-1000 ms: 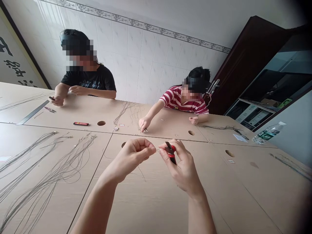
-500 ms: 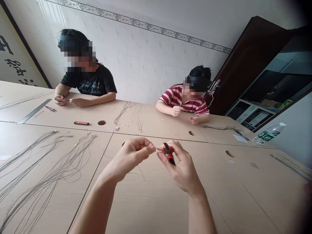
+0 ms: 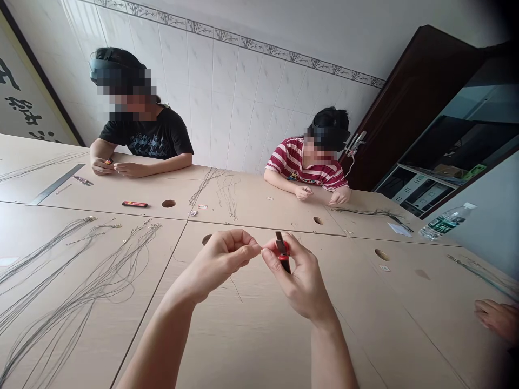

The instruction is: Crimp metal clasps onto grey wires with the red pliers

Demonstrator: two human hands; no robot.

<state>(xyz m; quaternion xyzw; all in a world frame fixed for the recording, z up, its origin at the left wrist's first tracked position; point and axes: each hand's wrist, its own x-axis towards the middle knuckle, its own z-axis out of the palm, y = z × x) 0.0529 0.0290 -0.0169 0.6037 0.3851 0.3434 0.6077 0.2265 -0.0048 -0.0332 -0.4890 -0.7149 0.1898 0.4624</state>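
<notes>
My left hand (image 3: 225, 262) is pinched at thumb and forefinger, and a thin dark cord (image 3: 237, 290) trails out below it. Tucked in the fingers of my right hand (image 3: 300, 278) is a pair of pliers (image 3: 283, 260) with red and black handles, jaws pointing up. The right thumb and forefinger meet the left fingertips. Whatever small piece lies between them is covered by the fingers. Both hands are over the middle of the table (image 3: 243, 346).
Bundles of thin cords (image 3: 89, 275) with small metal ends lie at left. Farther back are a red-and-black box cutter (image 3: 135, 204), a steel ruler (image 3: 57, 185) and a water bottle (image 3: 448, 220). Two people sit opposite; another person's hand (image 3: 497, 320) rests at the right edge.
My hands have barely moved; the pliers now point more upright and my fingertips are closer together. Another person's hand has come in at right. The striped-shirted person's hands have shifted.
</notes>
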